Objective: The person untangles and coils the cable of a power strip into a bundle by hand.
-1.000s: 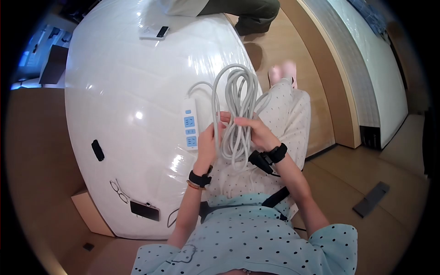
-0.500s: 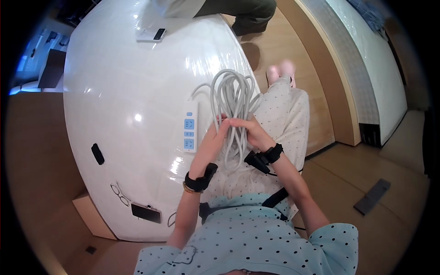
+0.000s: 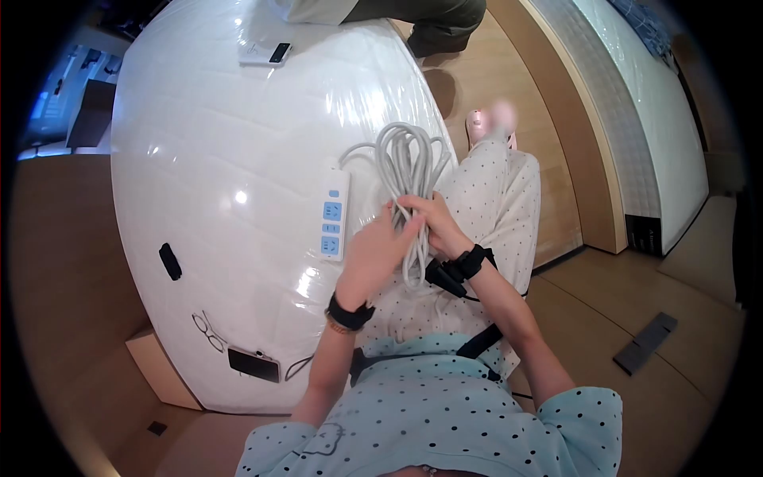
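Observation:
A grey cable [image 3: 404, 151] is gathered into a long looped bundle above my lap. My right hand [image 3: 437, 221] is closed around the bundle's middle from the right, its thumb across the top. My left hand [image 3: 375, 250] closes on the loops from the left with its back turned up; some of its fingers are hidden. One end of the cable runs to a white power strip [image 3: 335, 215] with blue sockets, lying on the plastic-covered mattress [image 3: 238, 143] beside my left hand.
On the mattress lie a white device [image 3: 265, 54], a small black object [image 3: 170, 261], eyeglasses [image 3: 209, 332] and a phone [image 3: 254, 364]. Another person's dark-trousered leg [image 3: 433, 24] is at the far edge. A grey bar [image 3: 644, 343] rests on the floor at right.
My left hand has turned so its back faces up and its fingers have shifted on the cable. My right thumb now lies across the bundle. The loops look narrower at the bottom.

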